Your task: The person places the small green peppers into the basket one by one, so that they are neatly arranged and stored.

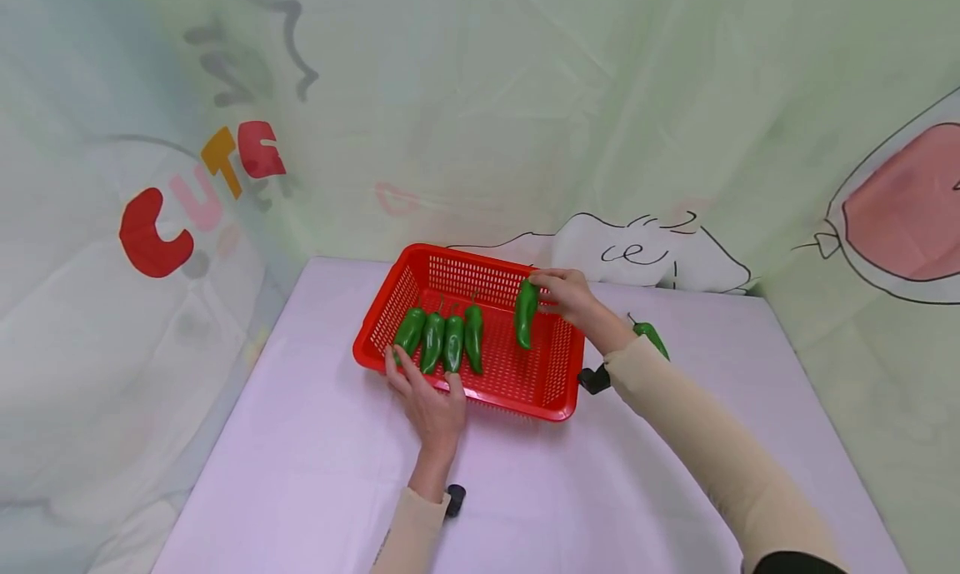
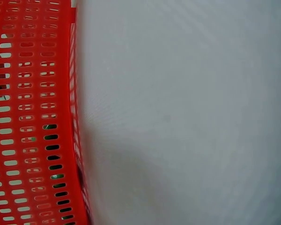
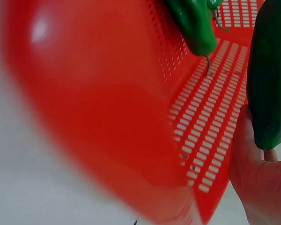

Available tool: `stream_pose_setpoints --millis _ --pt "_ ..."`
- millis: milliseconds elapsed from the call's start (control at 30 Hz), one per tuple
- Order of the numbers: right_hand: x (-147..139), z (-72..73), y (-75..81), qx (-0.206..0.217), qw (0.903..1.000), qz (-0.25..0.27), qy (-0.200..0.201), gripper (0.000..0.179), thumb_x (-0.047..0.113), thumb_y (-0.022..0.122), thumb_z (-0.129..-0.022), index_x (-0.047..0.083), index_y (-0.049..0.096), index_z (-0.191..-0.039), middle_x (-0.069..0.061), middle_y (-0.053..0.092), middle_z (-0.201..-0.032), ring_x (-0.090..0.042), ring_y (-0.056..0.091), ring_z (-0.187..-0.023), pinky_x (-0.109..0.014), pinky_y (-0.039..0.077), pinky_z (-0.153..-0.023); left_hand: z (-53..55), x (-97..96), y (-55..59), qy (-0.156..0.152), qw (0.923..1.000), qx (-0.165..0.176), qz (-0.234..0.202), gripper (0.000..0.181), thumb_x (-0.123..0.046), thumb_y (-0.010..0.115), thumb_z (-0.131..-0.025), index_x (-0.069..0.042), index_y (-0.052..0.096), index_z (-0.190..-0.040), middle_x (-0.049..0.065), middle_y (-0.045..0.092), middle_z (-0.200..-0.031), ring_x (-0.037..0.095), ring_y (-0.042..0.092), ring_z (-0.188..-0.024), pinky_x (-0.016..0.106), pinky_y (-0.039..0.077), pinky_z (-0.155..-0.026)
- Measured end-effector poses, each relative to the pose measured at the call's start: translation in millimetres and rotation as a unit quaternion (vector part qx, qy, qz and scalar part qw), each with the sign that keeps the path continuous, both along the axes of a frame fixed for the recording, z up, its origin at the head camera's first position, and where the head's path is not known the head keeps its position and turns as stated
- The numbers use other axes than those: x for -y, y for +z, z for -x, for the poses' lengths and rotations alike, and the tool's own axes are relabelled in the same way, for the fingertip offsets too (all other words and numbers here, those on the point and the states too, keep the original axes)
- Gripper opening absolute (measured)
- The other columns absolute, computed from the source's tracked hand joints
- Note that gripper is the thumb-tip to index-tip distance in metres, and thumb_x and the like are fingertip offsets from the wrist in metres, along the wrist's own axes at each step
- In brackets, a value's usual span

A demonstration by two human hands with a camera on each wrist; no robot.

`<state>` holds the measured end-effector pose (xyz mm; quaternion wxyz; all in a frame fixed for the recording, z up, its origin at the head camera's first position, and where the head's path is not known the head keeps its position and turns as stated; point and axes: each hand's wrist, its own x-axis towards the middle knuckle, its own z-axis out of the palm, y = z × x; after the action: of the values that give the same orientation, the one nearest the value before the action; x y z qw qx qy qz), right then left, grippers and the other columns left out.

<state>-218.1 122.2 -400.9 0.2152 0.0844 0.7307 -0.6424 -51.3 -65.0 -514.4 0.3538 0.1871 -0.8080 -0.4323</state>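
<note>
My right hand pinches a long green chili pepper near its upper end, over the right half of a red plastic basket. In the right wrist view that pepper hangs lengthwise from the fingers. My left hand holds the basket's near left rim, fingers over the edge beside the leftmost peppers. Several green chili peppers lie side by side in the left half of the basket. The left wrist view shows the basket's slotted wall, but not the hand itself.
Another green chili pepper lies on the table to the right of the basket, partly behind my right forearm. A pale lilac cloth covers the table. Hanging printed sheets enclose the back and sides.
</note>
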Motion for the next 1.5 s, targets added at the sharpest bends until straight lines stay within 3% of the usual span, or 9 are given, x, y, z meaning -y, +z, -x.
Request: stream_pose_setpoints --millis 233,600,933,1300,1500 --pt "27 2.5 -2.0 0.01 0.9999 0.008 0.002 0.039 0.016 0.056 -0.1 -0.006 0.054 -0.132 -0.013 0.054 -0.118 -0.03 0.058 -0.105 -0.047 0.048 -0.098 1.4 1.1 0.5 0.0 1.0 -0.003 0.0 0.09 -0.015 0.064 -0.08 -0.002 0.017 -0.157 0.019 0.016 -0.156 0.03 0.019 -0.142 0.053 0.037 -0.105" --pt "47 11.3 -35.8 0.037 0.9993 0.009 -0.002 0.038 0.009 0.057 -0.098 -0.008 0.055 -0.132 -0.019 0.054 -0.127 -0.035 0.057 -0.115 -0.05 0.047 -0.098 2.6 1.6 1.4 0.007 0.9999 -0.003 0.009 0.092 -0.015 0.065 -0.079 -0.003 0.017 -0.157 0.019 0.018 -0.156 0.031 0.021 -0.142 0.053 0.039 -0.103" --pt "57 7.4 -62.7 0.039 0.9984 -0.037 0.017 0.037 0.007 0.059 -0.095 -0.01 0.057 -0.128 -0.023 0.057 -0.127 -0.027 0.065 -0.1 -0.049 0.051 -0.093 1.0 1.8 0.2 0.006 0.9999 -0.002 0.01 0.092 -0.013 0.065 -0.079 -0.002 0.018 -0.157 0.02 0.018 -0.156 0.032 0.02 -0.143 0.053 0.038 -0.104" --pt "58 4.1 -74.8 0.041 0.9984 -0.038 0.005 0.031 0.002 0.062 -0.091 -0.011 0.063 -0.119 -0.01 0.067 -0.088 -0.025 0.067 -0.084 -0.05 0.053 -0.087 1.9 1.1 -0.7 0.006 0.9998 -0.007 0.018 0.093 -0.012 0.066 -0.077 0.0 0.018 -0.156 0.014 0.014 -0.159 0.031 0.019 -0.144 0.051 0.037 -0.105" --pt "58 5.1 -76.9 0.022 0.9972 -0.064 0.032 0.033 0.006 0.066 -0.089 -0.01 0.064 -0.118 -0.013 0.064 -0.098 -0.017 0.066 -0.076 -0.045 0.056 -0.082 2.8 0.7 -1.3 0.003 0.9999 -0.005 0.013 0.092 -0.014 0.064 -0.078 -0.001 0.017 -0.157 0.014 0.014 -0.159 0.03 0.018 -0.144 0.051 0.038 -0.104"
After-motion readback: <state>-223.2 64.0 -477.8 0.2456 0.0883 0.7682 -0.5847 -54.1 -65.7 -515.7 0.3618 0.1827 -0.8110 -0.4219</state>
